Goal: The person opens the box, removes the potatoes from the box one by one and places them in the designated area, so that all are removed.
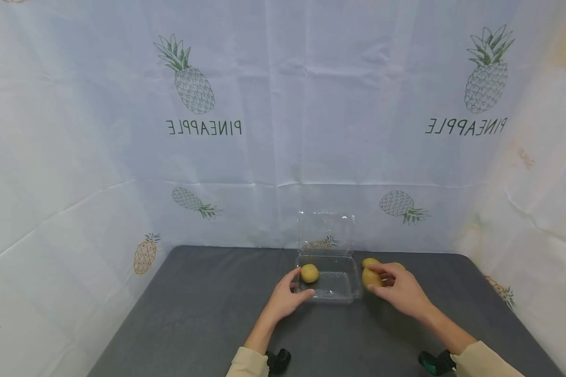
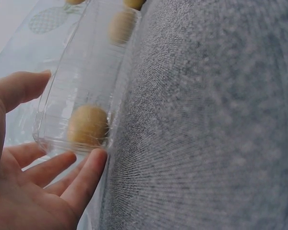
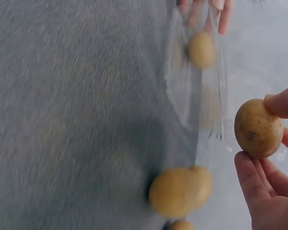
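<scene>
My right hand (image 1: 403, 294) pinches a potato (image 3: 258, 128) between thumb and fingers, raised above the table to the right of a clear plastic container (image 1: 332, 299). One potato (image 1: 309, 273) lies inside the container at its left end. At that end is my left hand (image 1: 285, 299), its fingers spread and nearly straight; fingertips (image 2: 99, 155) rest against or very near the end wall. In the left wrist view the thumb lies by the rim. The container's hinged lid (image 1: 325, 230) stands up at the back.
Several more potatoes (image 3: 175, 191) lie on the dark grey tabletop (image 1: 207, 314) to the right of the container, partly behind my right hand in the head view. A white curtain (image 1: 311, 157) with pineapple prints hangs behind the table and along both sides.
</scene>
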{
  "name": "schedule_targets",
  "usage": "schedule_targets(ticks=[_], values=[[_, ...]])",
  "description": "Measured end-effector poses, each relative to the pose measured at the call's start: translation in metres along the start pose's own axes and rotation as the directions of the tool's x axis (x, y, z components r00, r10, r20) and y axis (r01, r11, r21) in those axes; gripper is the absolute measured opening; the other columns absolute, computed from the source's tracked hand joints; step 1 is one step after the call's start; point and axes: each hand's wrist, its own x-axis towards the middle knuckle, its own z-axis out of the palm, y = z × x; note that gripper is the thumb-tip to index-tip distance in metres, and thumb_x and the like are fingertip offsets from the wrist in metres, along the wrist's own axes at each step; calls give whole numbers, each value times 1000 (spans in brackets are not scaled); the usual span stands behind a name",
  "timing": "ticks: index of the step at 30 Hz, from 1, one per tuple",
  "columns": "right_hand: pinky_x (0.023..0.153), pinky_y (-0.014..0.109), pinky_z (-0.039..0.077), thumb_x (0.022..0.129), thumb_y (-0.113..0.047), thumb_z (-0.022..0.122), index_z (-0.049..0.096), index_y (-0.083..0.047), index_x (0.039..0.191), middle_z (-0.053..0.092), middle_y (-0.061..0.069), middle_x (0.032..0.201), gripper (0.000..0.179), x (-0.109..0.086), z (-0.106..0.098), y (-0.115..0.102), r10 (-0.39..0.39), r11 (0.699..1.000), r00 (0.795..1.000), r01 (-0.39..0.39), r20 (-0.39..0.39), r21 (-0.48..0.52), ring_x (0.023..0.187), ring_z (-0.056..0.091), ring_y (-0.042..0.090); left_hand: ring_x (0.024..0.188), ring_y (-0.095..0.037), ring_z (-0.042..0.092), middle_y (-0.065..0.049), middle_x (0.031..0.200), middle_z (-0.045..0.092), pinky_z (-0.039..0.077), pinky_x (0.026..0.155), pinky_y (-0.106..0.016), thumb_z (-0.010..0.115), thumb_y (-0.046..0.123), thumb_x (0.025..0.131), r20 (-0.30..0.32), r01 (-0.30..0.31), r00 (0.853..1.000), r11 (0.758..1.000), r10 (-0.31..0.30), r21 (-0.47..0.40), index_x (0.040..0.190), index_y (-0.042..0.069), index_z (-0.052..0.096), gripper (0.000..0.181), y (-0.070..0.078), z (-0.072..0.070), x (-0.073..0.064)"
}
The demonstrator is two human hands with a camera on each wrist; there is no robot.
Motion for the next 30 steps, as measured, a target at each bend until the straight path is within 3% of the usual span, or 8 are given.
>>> schedule_targets(ticks=[10,21,30], values=[[79,27,57,93,-27,77,63,-4,134,63,14,120,49,-10,-23,23,22,997,999,-25,-49,-72,104,65,32,126,-40,57,-21,153,44,54,91,-55,78,34,89,10,3,1000,1000,-3,-2,153,5,44,78,0,0,1],[79,26,55,94,-32,76,59,0,139,62,20,126,58,-18,-36,51,82,990,993,-91,-83,-110,107,64,35,126,-39,57,-21,152,45,55,92,-53,77,35,90,10,11,1000,1000,-11,-14,153,5,43,78,-3,0,3],[81,46,56,94,-35,75,60,3,137,62,26,128,59,-22,-35,72,179,970,982,-187,-62,-157,108,64,39,127,-40,56,-21,153,45,54,93,-54,77,35,91,9,-2,1000,1000,2,-24,154,4,43,78,-5,0,2]])
